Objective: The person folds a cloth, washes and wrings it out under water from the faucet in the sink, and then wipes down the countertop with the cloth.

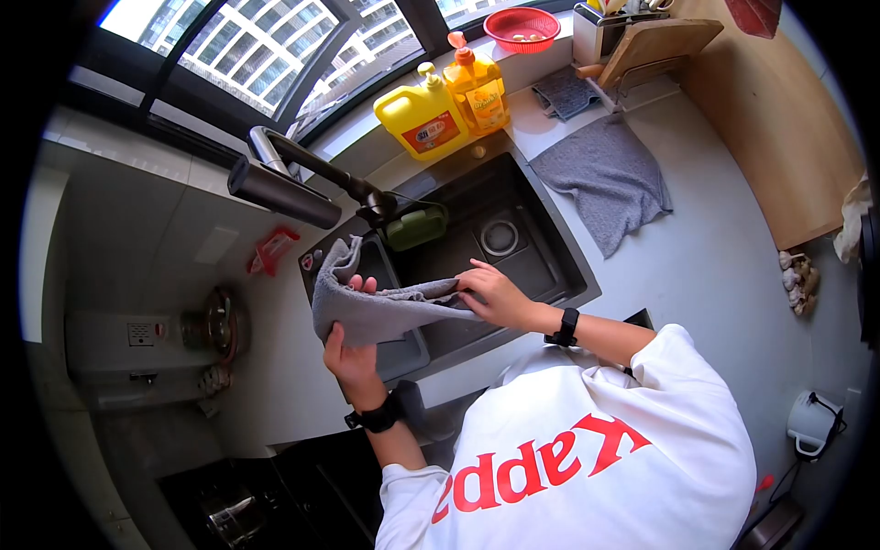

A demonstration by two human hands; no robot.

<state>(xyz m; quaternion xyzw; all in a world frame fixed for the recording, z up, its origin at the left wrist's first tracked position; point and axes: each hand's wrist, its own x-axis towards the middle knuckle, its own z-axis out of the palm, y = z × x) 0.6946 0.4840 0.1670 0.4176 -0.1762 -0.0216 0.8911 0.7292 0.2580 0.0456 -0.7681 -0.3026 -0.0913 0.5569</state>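
A grey cloth (367,313), folded over and bunched along its upper edge, is held up above the near side of the dark sink (573,266). My left hand (353,353) grips its left part, the thumb in front and fingertips showing over the fold. At the cloth's right end my right hand (493,293) is closed on the edge. Behind the cloth, a green item (417,227) lies in the sink beneath the dark faucet (284,192). Another grey cloth (610,174) is spread on the counter right of the sink.
Two yellow bottles, one (429,124) with a handle and one (481,96) with an orange pump, stand behind the sink. A red basket (521,32) sits on the sill. Further right are a wooden board (660,46), garlic (799,282) and a white kettle (811,423).
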